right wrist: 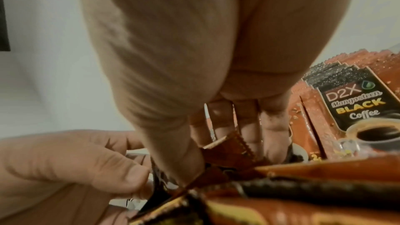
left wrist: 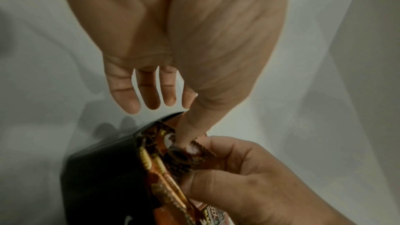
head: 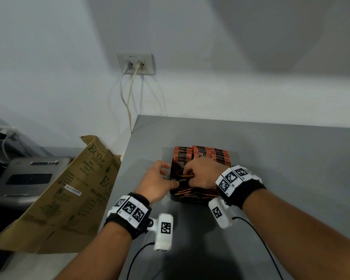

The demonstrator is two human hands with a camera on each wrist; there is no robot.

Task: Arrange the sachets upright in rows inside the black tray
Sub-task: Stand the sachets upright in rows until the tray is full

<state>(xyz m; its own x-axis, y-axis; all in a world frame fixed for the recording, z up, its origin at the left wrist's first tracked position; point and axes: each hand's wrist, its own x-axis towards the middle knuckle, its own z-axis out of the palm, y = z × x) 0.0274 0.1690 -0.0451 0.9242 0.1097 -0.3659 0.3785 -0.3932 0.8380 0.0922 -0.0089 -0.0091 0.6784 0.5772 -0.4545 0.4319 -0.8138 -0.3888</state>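
Note:
A black tray (head: 174,197) sits on the grey table (head: 281,162). Orange and black coffee sachets (head: 202,154) stand upright in rows at its far end; more sachets (head: 192,194) lie flat at its near end. My right hand (head: 187,174) is over the tray's middle, with thumb and fingers pinching the serrated end of one sachet (right wrist: 229,153). At the tray's left wall (left wrist: 97,177) is my left hand (head: 171,174). Its fingers (left wrist: 151,98) are straight and held off the tray, and its thumb presses on the same sachet (left wrist: 179,156).
The table's left edge (head: 127,154) runs close to the tray. Beyond it are an open cardboard box (head: 69,188) and a grey machine (head: 28,176). A wall outlet (head: 136,64) with two cables hangs above the table's far corner.

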